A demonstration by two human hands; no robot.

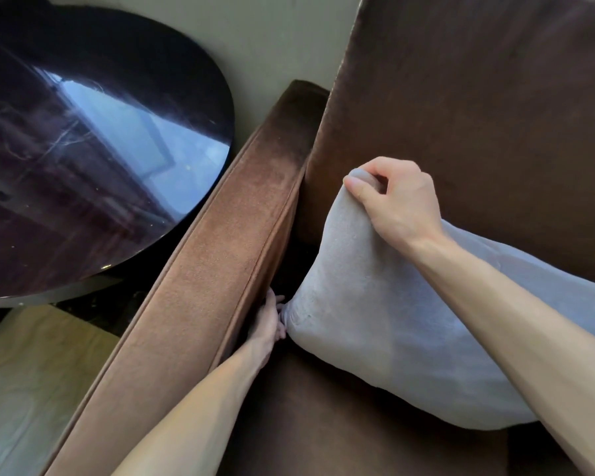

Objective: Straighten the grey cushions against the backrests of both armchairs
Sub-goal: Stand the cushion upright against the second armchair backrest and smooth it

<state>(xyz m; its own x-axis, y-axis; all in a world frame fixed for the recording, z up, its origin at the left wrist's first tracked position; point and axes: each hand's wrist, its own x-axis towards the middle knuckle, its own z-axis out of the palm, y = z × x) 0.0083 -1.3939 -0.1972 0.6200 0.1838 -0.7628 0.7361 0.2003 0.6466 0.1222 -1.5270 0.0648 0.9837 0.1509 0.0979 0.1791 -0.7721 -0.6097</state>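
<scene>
A grey cushion lies tilted on the seat of a brown velvet armchair, leaning toward the backrest. My right hand pinches the cushion's upper left corner, fingers closed on the fabric. Down by the armrest, my left hand grips the cushion's lower left corner, squeezed between cushion and armrest. The cushion's right part runs out of view behind my right forearm.
A round, glossy dark table stands close to the left of the armrest. Pale floor shows at the lower left, and a light wall rises behind the chair. The brown seat lies in front of the cushion.
</scene>
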